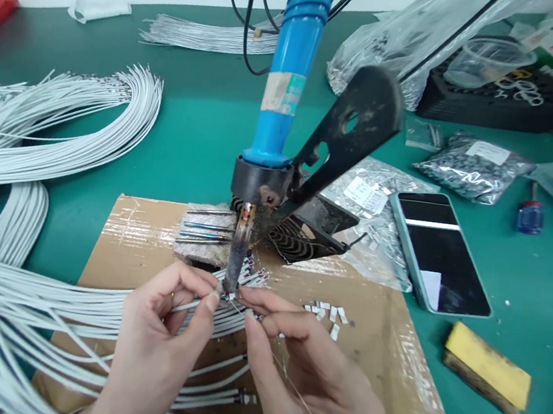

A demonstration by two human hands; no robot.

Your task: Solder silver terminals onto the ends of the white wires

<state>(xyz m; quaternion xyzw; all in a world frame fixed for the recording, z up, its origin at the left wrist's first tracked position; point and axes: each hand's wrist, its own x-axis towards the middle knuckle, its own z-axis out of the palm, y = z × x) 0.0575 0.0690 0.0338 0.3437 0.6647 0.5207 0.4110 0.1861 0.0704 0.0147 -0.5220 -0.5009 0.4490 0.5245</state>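
Right now: a wire end at the hot iron

Right in the middle, two bare hands meet under the tip of a soldering iron [292, 81]. The iron has a blue handle and sits tip-down in a black stand [355, 122], so no hand has to hold it.

The left hand [153, 346] has its thumb and first finger pinched shut on a white wire [191, 305]. The end of that wire is up at the iron's dark tip. It is touching the tip or just beside it; I cannot tell which. The right hand [306, 378] is pinched shut too, on a thin wire [300, 401] that looks like solder. It runs from the fingertips down toward the bottom edge, and its top end points at the same spot.

So I think the step in hand is the joining itself, with the wire end, the thin wire and the hot tip all at one small place. Any move from here calls for steady hands and a soft touch, since the fingertips are very near the hot metal.

All this is over a sheet of cardboard [386, 382] on a green table [190, 129]. Little white pieces [329, 311] lie just beside the right hand. Big bundles of white wires [37, 144] curl on the left. A phone [439, 254] and a yellow sponge [485, 370] lie to the right, well apart from the hands.
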